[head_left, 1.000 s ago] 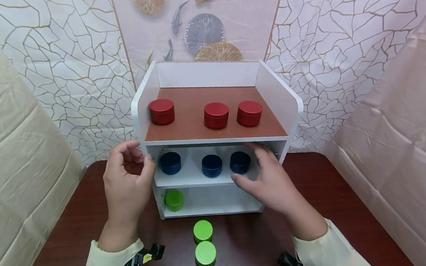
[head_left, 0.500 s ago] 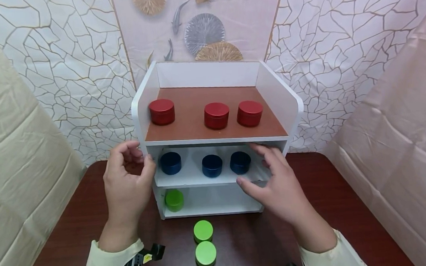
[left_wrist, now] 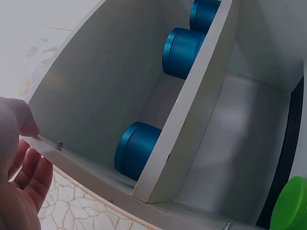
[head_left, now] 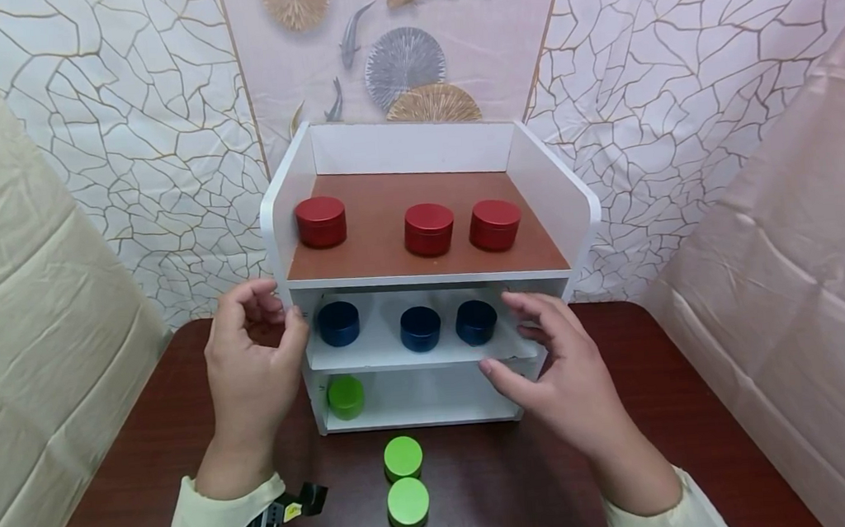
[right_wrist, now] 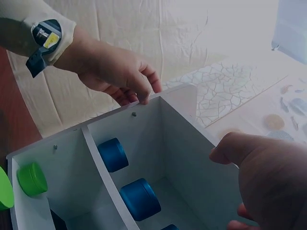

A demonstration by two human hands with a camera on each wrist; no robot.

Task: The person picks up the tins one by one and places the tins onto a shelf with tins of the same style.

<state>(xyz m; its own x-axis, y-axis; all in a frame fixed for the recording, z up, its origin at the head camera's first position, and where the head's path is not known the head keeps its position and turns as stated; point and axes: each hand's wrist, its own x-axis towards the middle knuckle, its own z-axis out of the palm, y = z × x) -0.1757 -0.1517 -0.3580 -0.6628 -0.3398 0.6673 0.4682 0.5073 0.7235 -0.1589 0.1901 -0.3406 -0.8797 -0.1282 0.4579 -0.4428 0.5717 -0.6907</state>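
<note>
A white shelf unit point(head_left: 431, 278) with three levels stands on the table. My left hand point(head_left: 252, 372) pinches the front edge of its left side panel between thumb and fingers. Three blue round tins point(head_left: 476, 323) sit on the middle level, one at the left and two towards the right. Just right of the rightmost one, my right hand point(head_left: 569, 380) hovers with fingers spread and holds nothing. Three red tins point(head_left: 430, 230) stand on the brown top level. A green tin point(head_left: 346, 397) sits at the left of the bottom level.
Two more green tins point(head_left: 407, 504) stand one behind the other on the dark red-brown table point(head_left: 485, 490), in front of the shelf unit. Pale cloth point(head_left: 800, 234) hangs at both sides, and a patterned backdrop point(head_left: 123, 155) rises behind.
My right hand has drawn back to the right and slightly down, away from the rightmost blue tin. My left hand and all the tins have stayed in place.
</note>
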